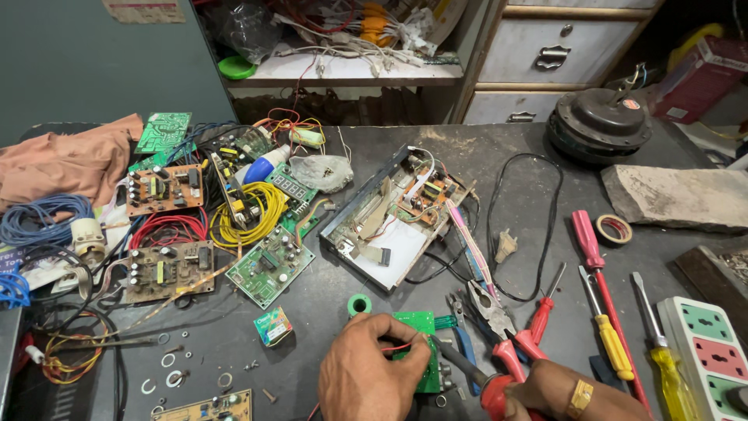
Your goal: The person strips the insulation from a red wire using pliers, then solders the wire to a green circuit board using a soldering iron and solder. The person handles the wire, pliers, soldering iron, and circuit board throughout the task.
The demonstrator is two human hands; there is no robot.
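I look down on a dark, dusty desk (499,156) crowded with electronic parts. My left hand (370,370) lies knuckles up at the lower middle, wrist toward me, its fingers (405,347) curled and pressing down on a small green circuit board (417,323) that rests flat on the desk; a thin red wire (397,347) runs under the fingertips. My right hand (545,394) enters from the lower right, a gold ring on one finger, clenched around the red handle of a tool (487,382) whose dark metal shaft slants up and left to the board's edge. I cannot tell exactly where the tip touches.

Just beside the board lie pliers with red grips (502,327) and a small green ring of tape (359,303). Farther right, three screwdrivers (596,288), with red and yellow handles, lie side by side, close to a white power strip (705,351) with coloured sockets. In the middle sits an opened flat metal case (386,214) showing boards and ribbon cables. To the left, brown and green circuit boards (167,269) mix with coils of yellow wire (261,210), red wire and blue wire. A round dark motor (600,121) and a rough grey stone slab (678,195) sit at the upper right.
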